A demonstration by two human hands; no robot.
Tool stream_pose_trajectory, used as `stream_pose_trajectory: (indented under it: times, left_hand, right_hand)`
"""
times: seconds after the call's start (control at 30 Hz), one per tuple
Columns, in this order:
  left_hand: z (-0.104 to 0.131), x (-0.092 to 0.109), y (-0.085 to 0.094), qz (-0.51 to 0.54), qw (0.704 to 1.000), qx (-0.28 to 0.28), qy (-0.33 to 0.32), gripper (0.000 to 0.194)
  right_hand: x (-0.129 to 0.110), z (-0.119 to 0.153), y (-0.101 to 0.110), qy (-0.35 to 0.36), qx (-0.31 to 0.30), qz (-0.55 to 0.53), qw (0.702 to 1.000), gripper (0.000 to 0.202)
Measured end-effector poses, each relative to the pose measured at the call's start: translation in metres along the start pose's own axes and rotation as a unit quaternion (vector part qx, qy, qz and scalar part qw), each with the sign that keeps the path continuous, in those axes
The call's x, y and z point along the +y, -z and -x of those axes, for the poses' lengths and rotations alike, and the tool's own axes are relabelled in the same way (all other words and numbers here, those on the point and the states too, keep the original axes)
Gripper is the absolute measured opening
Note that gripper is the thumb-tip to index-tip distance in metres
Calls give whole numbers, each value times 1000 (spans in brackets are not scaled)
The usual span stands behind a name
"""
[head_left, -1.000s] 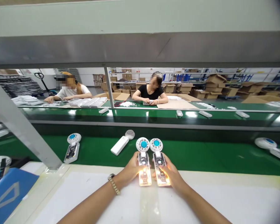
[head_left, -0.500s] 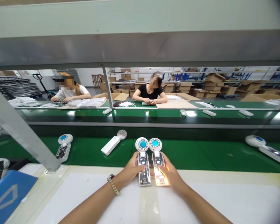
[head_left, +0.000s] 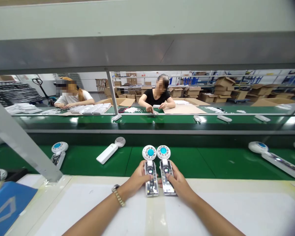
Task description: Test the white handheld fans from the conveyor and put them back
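Note:
My left hand (head_left: 139, 178) is closed around a small handheld fan (head_left: 151, 186) with a round white slotted head, a blue centre and a clear body showing the circuit board. Its thumb lies on the front of the body. A matching handheld fan (head_left: 163, 152) is in my right hand (head_left: 180, 183), the thumb pressed on its front too. Both fans stand side by side, heads up and almost touching, above the white work surface (head_left: 108, 209). Small white lights glow in both bodies. The fingers behind the bodies are mostly hidden.
On the green belt (head_left: 186, 164) lie a white fan, back up (head_left: 108, 153), an open-bodied fan (head_left: 58, 154) and a lit fan (head_left: 280, 160). A slanted metal post (head_left: 22, 141) and blue bin (head_left: 12, 206) stand left. Two co-workers sit opposite, one in black (head_left: 158, 96).
The orange glow in the right fan is gone. Fans on the near belt have moved left; pieces on the far belt moved right. The co-worker in black has reached down to the far belt.

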State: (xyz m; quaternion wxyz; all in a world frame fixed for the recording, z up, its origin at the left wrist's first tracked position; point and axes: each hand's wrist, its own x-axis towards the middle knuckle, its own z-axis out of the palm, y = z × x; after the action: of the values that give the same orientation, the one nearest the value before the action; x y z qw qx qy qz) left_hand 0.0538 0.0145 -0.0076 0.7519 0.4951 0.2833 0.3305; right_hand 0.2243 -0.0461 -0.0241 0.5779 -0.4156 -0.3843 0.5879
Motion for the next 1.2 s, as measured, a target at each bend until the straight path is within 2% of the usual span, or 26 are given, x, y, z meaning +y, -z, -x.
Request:
stream_pose_trajectory:
  times: [0.13, 0.27, 0.33, 0.4, 0.53, 0.9, 1.2]
  left_hand:
    - [0, -1, 2, 6, 1000, -13, 0, 59]
    - [-1, -3, 4, 12, 1000, -24, 5, 62]
    - [-1, -4, 4, 11, 1000, -29, 3, 62]
    - [-2, -4, 4, 9, 1000, -29, 0, 61]
    - [-2, -2, 3, 4, 1000, -24, -4, 59]
    - [4, 8, -4, 13, 1000, -21, 19, 61]
    - [5, 9, -7, 7, 1000, -12, 12, 57]
  right_hand:
    - [-4, 2, -1, -14, -3, -8, 1000, 66]
    - [-5, 3, 2, 29, -39, 30, 998, 60]
    - [-3, 2, 3, 48, -50, 41, 997, 62]
    - [-1, 2, 4, 39, -57, 28, 997, 68]
    - [2, 1, 3, 12, -42, -10, 999, 76]
    - [1, 0, 3, 24, -55, -18, 998, 73]
    - [2, -1, 5, 19, -52, -28, 998, 76]
